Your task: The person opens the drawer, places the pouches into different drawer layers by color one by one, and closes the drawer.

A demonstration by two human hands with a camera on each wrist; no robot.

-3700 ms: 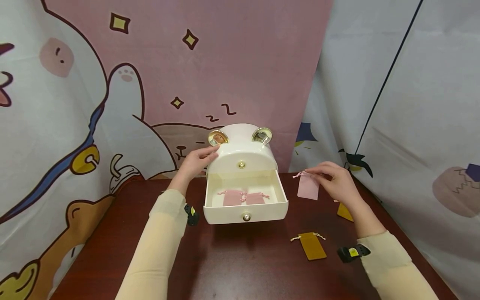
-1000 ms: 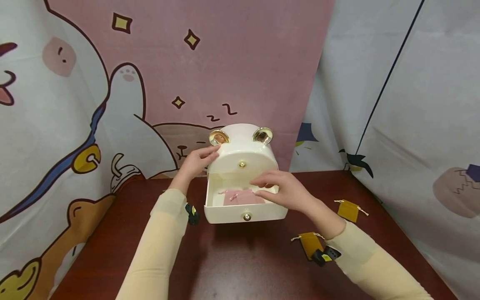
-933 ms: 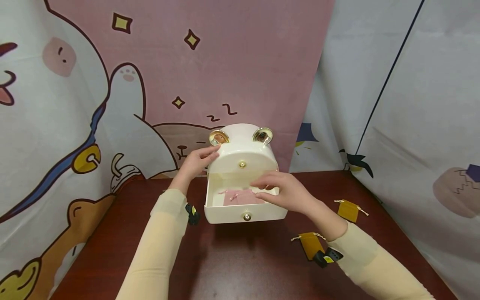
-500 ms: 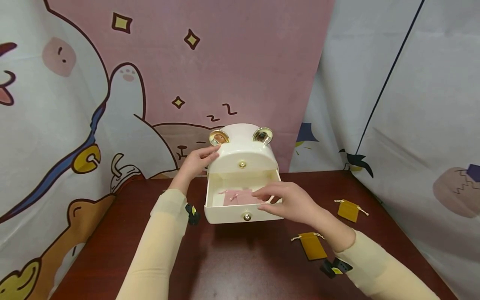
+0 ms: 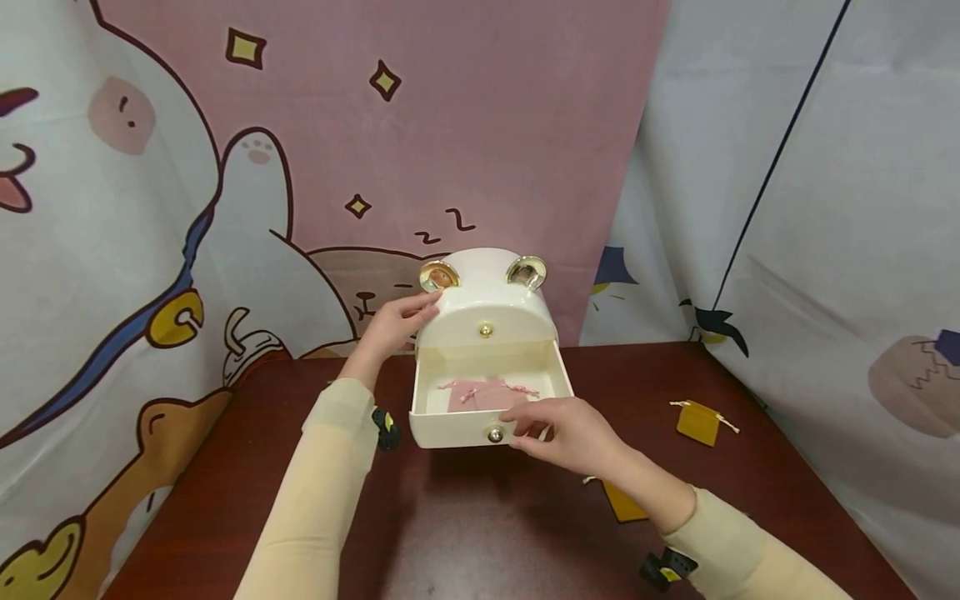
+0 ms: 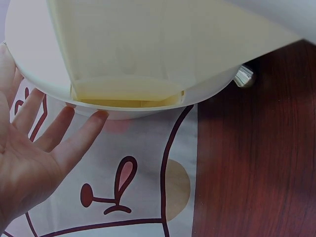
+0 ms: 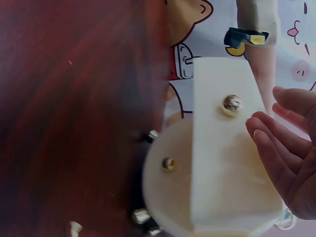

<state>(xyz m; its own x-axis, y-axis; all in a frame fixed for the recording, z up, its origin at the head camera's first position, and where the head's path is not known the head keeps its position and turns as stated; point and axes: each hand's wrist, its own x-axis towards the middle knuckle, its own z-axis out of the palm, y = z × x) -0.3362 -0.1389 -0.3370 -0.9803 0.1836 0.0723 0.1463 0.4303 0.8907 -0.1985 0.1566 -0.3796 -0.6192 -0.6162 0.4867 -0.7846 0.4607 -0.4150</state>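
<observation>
A white, round-topped jewellery box [image 5: 480, 292] with gold ear-like handles stands on the table, its lower drawer [image 5: 450, 429] pulled out. Inside the drawer lie overlapping pink drawstring pouches [image 5: 480, 397]. My left hand [image 5: 386, 333] rests on the box's upper left side; the left wrist view has its fingers [image 6: 81, 138] extended, tips at the box's edge. My right hand [image 5: 573, 433] is in front of the drawer's right half, beside the round metal knob [image 5: 495, 434]. Its thumb and fingers are loosely bent with nothing between them; the right wrist view gives a gap between fingertips and knob [image 7: 232, 104].
Two mustard-yellow drawstring pouches lie on the dark red table [image 5: 480, 533]: one [image 5: 697, 423] far right, the other [image 5: 622, 502] partly hidden under my right forearm. A smaller gold knob [image 5: 486, 331] sits on the upper front. Printed cloth [image 5: 480, 125] hangs behind and at the sides.
A pink pouch that my right hand held right of the box is now in the drawer. The right hand has since moved from over the drawer down to its front. The left hand stays put.
</observation>
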